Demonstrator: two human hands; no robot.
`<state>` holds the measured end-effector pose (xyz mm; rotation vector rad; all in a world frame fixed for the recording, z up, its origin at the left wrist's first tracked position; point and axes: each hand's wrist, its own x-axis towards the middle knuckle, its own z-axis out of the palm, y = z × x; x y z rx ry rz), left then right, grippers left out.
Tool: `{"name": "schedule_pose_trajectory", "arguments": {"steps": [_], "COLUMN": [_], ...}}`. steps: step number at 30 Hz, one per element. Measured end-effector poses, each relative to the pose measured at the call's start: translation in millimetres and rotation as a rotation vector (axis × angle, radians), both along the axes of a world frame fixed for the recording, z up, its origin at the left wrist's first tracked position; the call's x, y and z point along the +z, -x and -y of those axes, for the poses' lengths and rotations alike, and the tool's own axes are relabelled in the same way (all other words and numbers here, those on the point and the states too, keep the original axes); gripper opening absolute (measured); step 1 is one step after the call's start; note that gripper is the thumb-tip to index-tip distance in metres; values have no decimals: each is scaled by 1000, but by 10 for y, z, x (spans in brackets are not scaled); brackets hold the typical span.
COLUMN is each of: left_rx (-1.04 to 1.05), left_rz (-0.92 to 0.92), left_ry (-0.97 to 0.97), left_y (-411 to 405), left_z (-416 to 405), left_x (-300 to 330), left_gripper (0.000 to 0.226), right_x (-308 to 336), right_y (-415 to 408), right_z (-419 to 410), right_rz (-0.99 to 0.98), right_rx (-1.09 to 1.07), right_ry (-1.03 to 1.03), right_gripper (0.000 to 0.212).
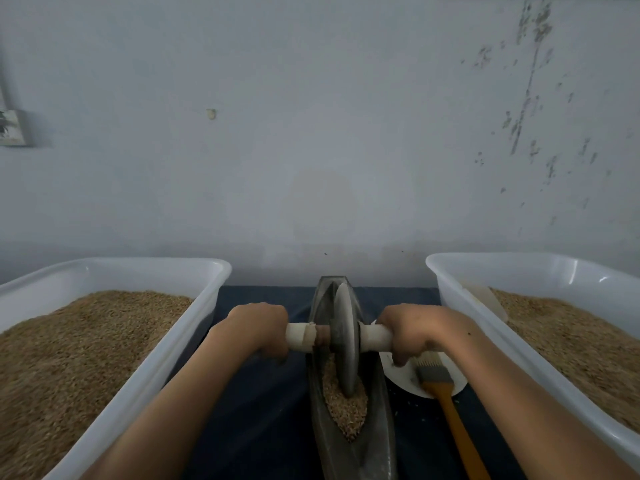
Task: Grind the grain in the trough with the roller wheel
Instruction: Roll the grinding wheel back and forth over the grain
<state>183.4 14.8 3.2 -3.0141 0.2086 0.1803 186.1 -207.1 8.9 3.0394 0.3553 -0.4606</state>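
Note:
A dark boat-shaped trough (375,441) lies lengthwise on the dark cloth in the middle. The grey roller wheel (344,337) stands upright in its groove, near the middle of the trough's length. Brown grain (346,410) fills the near part of the groove, in front of the wheel. A pale axle handle runs through the wheel. My left hand (258,329) grips the left handle end (299,337). My right hand (412,329) grips the right handle end (375,337).
A white tub (145,368) heaped with grain stands on the left, and a second white tub (460,306) with grain on the right. A white dish (405,379) with an orange-handled brush (446,400) lies right of the trough. A grey wall rises close behind.

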Motion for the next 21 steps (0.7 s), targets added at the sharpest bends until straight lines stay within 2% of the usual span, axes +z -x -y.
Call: {"name": "schedule_pose_trajectory", "arguments": {"steps": [3,9,12,15,21], "left_rx": [-4,-71,-72,-63,-50], "left_rz": [3,370,457,393,50], "left_ry": [2,29,68,28,1], "left_y": [-24,-60,-55,-55,-18], "left_z": [-10,57,79,77,37], "left_x": [-16,-132,-172,-150,-50], "left_gripper": [45,25,21,24,43], "right_x": [-13,-60,-100,-68,23], "right_y": [0,-35,-54,-29,27], "right_z": [-11,-43,-53,-45,-31], "right_rz": [17,253,356,297,-34], "right_rx": [-11,-19,-9,1,-20], "right_ry": [-16,-16,-26,-17,-1], "right_gripper": [37,26,24,29,37]}}
